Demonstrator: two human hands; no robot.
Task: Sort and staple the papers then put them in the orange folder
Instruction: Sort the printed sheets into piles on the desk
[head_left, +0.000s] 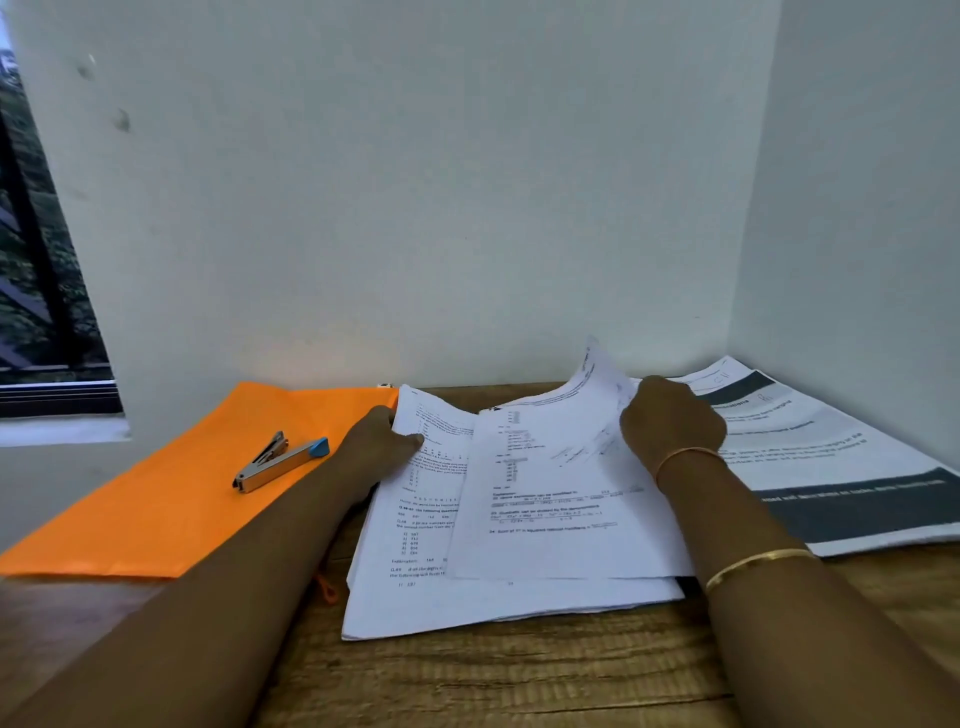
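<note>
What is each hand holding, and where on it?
Right hand: raised sheet, near its top right; left hand: paper stack, at its left edge.

Lighting dim and flat, with a cool blue-grey cast over the plain white wall (415, 182). Daylight shows at the dark-framed window (47, 291), far left. Shadows fall soft on the brown wooden tabletop (519, 675). Print on the white paper sheets (545, 499) reads blurred. Straight lines bow toward the frame edges.

A home study corner: wooden desk (519, 675), bare white walls (415, 182), window (36, 260).
</note>
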